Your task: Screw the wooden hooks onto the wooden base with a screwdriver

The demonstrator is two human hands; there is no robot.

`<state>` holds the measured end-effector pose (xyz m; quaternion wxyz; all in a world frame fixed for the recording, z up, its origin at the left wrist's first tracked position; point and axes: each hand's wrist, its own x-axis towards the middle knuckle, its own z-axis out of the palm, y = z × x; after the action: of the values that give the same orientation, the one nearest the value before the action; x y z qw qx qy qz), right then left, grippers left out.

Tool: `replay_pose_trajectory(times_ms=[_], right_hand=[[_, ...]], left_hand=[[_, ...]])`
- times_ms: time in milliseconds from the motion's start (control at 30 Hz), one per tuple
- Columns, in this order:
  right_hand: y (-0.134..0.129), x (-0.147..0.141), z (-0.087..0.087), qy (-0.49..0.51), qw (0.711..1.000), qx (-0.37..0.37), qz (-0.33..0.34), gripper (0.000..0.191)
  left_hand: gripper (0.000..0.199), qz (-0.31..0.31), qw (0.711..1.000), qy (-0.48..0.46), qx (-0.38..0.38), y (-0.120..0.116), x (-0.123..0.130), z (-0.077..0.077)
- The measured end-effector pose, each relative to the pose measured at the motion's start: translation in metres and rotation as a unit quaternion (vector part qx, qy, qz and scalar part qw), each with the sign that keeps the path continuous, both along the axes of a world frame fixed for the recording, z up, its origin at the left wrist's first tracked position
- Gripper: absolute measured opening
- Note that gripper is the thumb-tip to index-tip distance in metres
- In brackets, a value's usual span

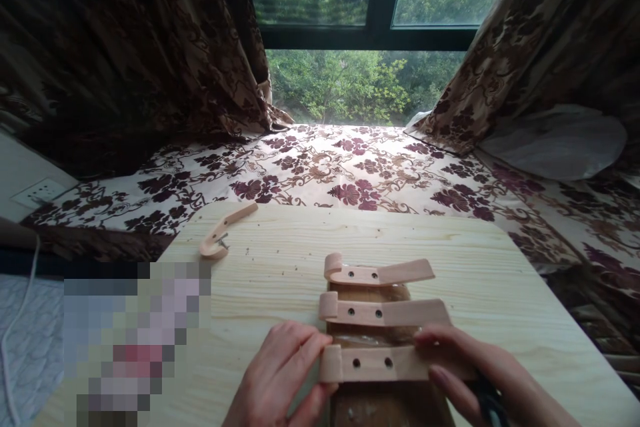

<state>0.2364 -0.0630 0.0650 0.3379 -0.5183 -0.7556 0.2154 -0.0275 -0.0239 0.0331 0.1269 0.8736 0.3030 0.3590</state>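
Note:
Three pale wooden hooks lie crosswise in a row, each with a curled left end and two dark screw holes. Beneath them is a brown slab [390, 407] with a shiny, clear covering. My left hand [283, 373] grips the curled end of the nearest wooden hook [370, 364]. At that hook's right end, my right hand [465, 363] has thumb and fingers closed on it. A dark object [490, 400] shows under the right palm; its kind is unclear. The middle hook [363, 313] and far hook [360, 274] rest untouched.
Another wooden hook [214, 240], with screws by it, lies at the far left of the pale wooden table [280, 227]. Small crumbs dot the tabletop. A pixelated patch [145, 347] hides the left side. Beyond are a floral-covered ledge [345, 167], curtains and a window.

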Motion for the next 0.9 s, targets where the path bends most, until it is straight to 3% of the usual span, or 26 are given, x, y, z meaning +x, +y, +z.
replay_pose_trajectory(times_ms=[167, 333, 500, 600, 667, 700, 767, 833, 900], right_hand=[[-0.003, 0.005, -0.007, -0.049, 0.998, -0.013, 0.024, 0.024], [-0.004, 0.006, -0.006, -0.076, 0.993, -0.075, 0.052, 0.021], [-0.007, 0.005, -0.007, -0.087, 0.995, -0.047, 0.002, 0.021], [-0.007, 0.006, -0.010, -0.107, 0.993, -0.043, 0.010, 0.023], [-0.007, 0.008, -0.011, -0.117, 0.992, -0.048, 0.021, 0.023], [-0.007, 0.009, -0.012, -0.120, 0.991, -0.052, 0.028, 0.023], [-0.005, 0.012, -0.015, -0.116, 0.991, -0.056, 0.037, 0.023], [-0.003, 0.013, -0.020, -0.103, 0.993, -0.046, 0.040, 0.023], [-0.001, 0.014, -0.027, -0.088, 0.995, -0.029, 0.025, 0.023]], left_hand=[[0.026, 0.020, 1.000, 0.018, -0.009, -0.002, 0.002, 0.008], [0.025, 0.023, 0.999, 0.023, -0.034, -0.004, 0.005, 0.010], [0.036, 0.051, 0.998, 0.014, -0.047, -0.013, -0.003, 0.009], [0.047, 0.118, 0.982, -0.100, -0.107, -0.020, 0.004, 0.031], [0.025, 0.181, 0.922, -0.311, -0.145, -0.016, 0.022, 0.058], [0.019, 0.179, 0.892, -0.388, -0.147, -0.009, 0.035, 0.072], [0.015, 0.142, 0.870, -0.452, -0.134, 0.019, 0.058, 0.099], [0.021, 0.146, 0.876, -0.442, -0.125, 0.060, 0.070, 0.118], [0.025, 0.169, 0.891, -0.406, -0.110, 0.104, 0.065, 0.127]])
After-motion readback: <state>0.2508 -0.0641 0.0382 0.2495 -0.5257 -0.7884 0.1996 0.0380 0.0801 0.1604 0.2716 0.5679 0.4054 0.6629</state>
